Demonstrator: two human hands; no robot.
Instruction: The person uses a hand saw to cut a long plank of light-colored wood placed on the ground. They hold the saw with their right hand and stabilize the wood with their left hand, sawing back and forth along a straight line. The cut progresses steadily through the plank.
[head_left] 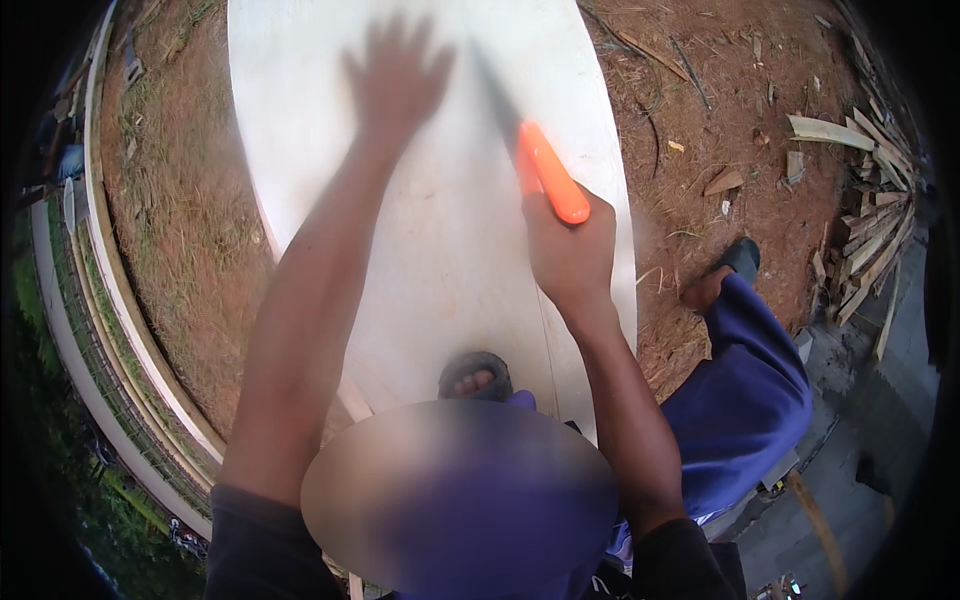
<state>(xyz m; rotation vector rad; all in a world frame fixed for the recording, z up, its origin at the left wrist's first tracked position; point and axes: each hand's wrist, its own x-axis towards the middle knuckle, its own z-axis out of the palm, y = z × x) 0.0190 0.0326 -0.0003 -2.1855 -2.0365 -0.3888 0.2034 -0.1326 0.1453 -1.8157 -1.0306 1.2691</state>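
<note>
A large pale plywood sheet (455, 255) stretches away beneath both arms. My left hand (398, 85) lies flat toward its far part, fingers spread, a little blurred. My right hand (572, 245) is closed round the bright orange handle of a hand saw (552, 175). The saw's blade points away and to the left, smeared by motion, its tip to the right of my left fingers. I cannot tell whether the teeth are in the wood. My foot in a dark sandal (475, 376) rests on the sheet near me.
Reddish bare soil (710, 140) with wood scraps lies to the right, where my other foot (735, 265) stands. A heap of split wood offcuts (875, 235) sits at the far right, beside grey concrete (870, 400). Dry grass (185, 240) and a long pale curved edge run along the left.
</note>
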